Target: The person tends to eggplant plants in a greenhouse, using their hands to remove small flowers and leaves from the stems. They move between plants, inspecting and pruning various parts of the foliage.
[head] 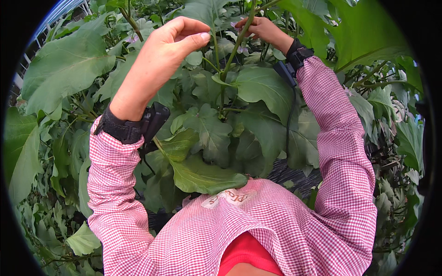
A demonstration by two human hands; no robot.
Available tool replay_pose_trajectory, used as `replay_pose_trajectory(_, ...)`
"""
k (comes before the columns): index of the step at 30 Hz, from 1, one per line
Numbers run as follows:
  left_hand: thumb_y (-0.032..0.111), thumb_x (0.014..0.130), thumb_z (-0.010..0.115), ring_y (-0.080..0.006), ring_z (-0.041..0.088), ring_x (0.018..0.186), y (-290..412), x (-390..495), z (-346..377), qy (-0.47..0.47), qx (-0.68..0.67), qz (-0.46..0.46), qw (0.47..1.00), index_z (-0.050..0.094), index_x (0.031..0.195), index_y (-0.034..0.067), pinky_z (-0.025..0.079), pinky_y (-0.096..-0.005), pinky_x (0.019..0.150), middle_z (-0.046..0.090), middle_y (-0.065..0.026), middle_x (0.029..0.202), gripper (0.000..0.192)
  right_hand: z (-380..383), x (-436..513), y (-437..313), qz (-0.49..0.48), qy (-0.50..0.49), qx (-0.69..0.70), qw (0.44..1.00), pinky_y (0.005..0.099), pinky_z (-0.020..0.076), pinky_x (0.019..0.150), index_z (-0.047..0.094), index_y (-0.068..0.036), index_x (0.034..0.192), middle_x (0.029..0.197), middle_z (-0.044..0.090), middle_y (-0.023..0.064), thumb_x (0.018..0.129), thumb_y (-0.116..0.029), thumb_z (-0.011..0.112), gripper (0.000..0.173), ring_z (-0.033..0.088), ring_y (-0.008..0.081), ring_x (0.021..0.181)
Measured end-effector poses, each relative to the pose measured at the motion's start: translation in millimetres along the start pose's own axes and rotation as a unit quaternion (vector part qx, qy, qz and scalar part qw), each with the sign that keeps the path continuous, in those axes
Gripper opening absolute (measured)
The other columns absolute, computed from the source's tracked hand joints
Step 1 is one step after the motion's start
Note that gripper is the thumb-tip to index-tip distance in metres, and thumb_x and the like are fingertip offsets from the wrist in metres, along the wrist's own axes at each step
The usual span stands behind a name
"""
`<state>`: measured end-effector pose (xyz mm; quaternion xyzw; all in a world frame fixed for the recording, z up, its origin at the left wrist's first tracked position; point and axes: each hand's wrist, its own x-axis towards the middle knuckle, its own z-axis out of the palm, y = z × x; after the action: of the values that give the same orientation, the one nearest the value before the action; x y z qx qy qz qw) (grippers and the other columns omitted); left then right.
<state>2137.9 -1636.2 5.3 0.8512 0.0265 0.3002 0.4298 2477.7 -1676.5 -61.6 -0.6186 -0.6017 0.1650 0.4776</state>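
Observation:
My left hand [165, 51] is raised at the upper left of centre, thumb and curled fingers close together beside a thin leaf stalk [215, 48]. Whether anything thin is pinched there I cannot tell. Farther away, my right hand [264, 31] reaches in behind the thick main stem [238, 41] of an eggplant plant. Its fingertips are close to a pale purple flower [234, 25] and partly covered by the stem, so their grip is unclear. Another pale purple flower [243, 50] hangs below that hand. Broad green leaves [264, 86] spread beneath both hands.
Both wrists wear black straps with devices; a black cable [288, 120] hangs from the right one. Large leaves crowd the left [65, 65] and upper right [366, 34]. One leaf [207, 176] touches or overlaps my checked shirt [214, 238]. Dark ground sheeting [293, 176] shows below.

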Motion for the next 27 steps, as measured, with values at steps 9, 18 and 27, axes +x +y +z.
replay_pose_trajectory(9, 0.009, 0.092, 0.053, -0.0163, 0.065, 0.094, 15.7, 112.5, 6.7, 0.006, 0.086, 0.071, 0.994, 0.061, 0.11, -0.005, 0.049, -0.0302, 0.087, 0.067, -0.0091, 0.103, 0.024, 1.2, 1.3, -17.6, -0.013, -0.013, -0.053, 0.998, 0.0262, 0.0449, 0.063, 0.066, -0.002, 0.102, 0.083, 0.064, 0.0011, 0.082, -0.006, 0.063, 0.021, 0.056, 0.0102, 0.073)
replay_pose_trajectory(18, 0.036, 0.09, 0.06, -0.0275, 0.063, 0.078, -45.8, 153.5, 58.2, 0.076, 0.096, -0.001, 0.992, 0.055, 0.123, 0.002, 0.051, -0.0358, 0.073, 0.066, -0.0145, 0.093, 0.048, 36.3, -8.4, -33.3, 0.07, 0.047, 0.163, 0.983, 0.0255, 0.0419, 0.069, 0.067, -0.007, 0.099, 0.087, 0.064, -0.0017, 0.089, -0.012, 0.06, 0.013, 0.056, 0.008, 0.077)
replay_pose_trajectory(27, 0.025, 0.092, 0.058, -0.0177, 0.059, 0.087, -36.4, 136.2, 49.4, 0.085, 0.07, 0.032, 0.993, 0.057, 0.118, 0.001, 0.046, -0.0312, 0.082, 0.064, -0.0108, 0.096, 0.035, 5.2, -51.1, -150.2, 0.115, -0.036, -0.314, 0.942, 0.0305, 0.0521, 0.049, 0.064, 0.0, 0.079, 0.058, 0.065, 0.0061, 0.09, -0.026, 0.058, 0.028, 0.062, 0.0156, 0.045)
